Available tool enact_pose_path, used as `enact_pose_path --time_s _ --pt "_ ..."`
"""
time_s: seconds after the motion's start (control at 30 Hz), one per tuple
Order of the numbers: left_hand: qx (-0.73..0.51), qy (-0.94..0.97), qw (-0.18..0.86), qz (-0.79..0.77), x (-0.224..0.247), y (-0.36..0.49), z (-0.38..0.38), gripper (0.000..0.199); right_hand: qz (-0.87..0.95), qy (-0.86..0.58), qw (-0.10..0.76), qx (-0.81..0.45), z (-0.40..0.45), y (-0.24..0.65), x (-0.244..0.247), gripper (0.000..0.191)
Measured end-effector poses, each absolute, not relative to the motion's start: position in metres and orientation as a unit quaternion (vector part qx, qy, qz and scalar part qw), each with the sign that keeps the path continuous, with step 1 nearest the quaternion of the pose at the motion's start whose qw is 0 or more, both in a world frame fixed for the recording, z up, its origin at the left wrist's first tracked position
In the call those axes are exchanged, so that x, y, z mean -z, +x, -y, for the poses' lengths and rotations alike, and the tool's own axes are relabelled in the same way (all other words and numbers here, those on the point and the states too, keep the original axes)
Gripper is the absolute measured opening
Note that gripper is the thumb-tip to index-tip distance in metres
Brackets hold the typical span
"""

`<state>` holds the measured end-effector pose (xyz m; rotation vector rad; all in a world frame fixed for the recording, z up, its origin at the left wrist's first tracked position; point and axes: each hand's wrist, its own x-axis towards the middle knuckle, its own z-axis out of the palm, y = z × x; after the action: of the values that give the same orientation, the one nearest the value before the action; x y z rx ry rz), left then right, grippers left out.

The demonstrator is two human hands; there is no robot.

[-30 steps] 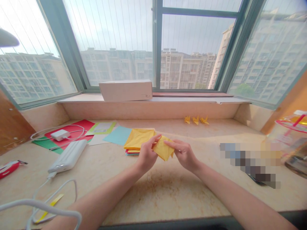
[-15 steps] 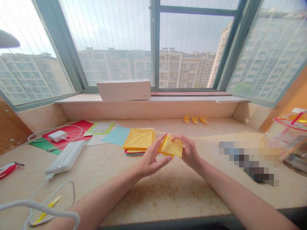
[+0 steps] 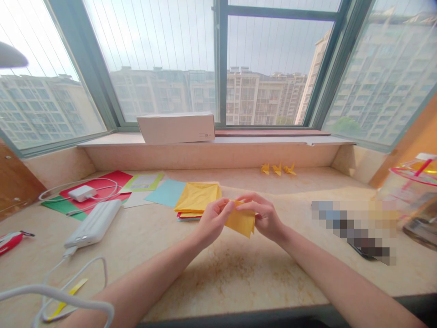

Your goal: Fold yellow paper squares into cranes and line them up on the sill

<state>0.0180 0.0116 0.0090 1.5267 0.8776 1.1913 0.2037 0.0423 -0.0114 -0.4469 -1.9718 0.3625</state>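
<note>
A folded piece of yellow origami paper (image 3: pixel 241 222) is held up between both hands above the counter. My left hand (image 3: pixel 217 219) pinches its left upper edge, thumb on top. My right hand (image 3: pixel 264 214) is closed on the right side, its fingers reaching over the upper edge. The paper's lower corner points down toward me, and its upper part is covered by fingers. Just left of my left hand lies a stack of yellow folded paper (image 3: pixel 197 198), with red and blue sheets under it. Three small yellow paper cranes (image 3: pixel 277 169) stand in a row at the back.
Left on the counter (image 3: pixel 218 287) are a white power bank (image 3: pixel 94 224) with cables, a white charger (image 3: pixel 82 193), red paper (image 3: pixel 116 180) and blue paper (image 3: pixel 166 193). A white box (image 3: pixel 176 129) sits on the sill. At right are a blurred-out phone-like object (image 3: pixel 365 251) and a plastic cup (image 3: pixel 409 191).
The yellow paper has been turned, its lower corner now pointing down. My left hand has gone from spread fingers to a pinch on it. My right hand still grips it.
</note>
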Motion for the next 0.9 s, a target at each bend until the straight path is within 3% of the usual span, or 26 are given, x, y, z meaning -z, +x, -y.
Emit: enact_pose_path --time_s 0.3,0.6,0.77,0.9 --pt "-0.526 0.577 0.516 -0.352 -0.011 0.019 -0.011 0.034 0.835 -0.201 0.491 -0.147 -0.043 0.205 0.006 0.047" --pt "-0.575 0.540 0.478 -0.387 -0.010 0.016 -0.017 0.032 0.764 -0.302 0.520 -0.233 -0.041 0.205 0.003 0.026" --pt "-0.565 0.557 0.461 -0.397 -0.010 0.014 -0.016 0.035 0.721 -0.361 0.516 -0.287 -0.040 0.197 0.004 0.030" --pt "-0.530 0.569 0.507 -0.372 -0.005 0.015 -0.016 0.032 0.710 -0.365 0.517 -0.309 -0.039 0.196 0.001 0.031"
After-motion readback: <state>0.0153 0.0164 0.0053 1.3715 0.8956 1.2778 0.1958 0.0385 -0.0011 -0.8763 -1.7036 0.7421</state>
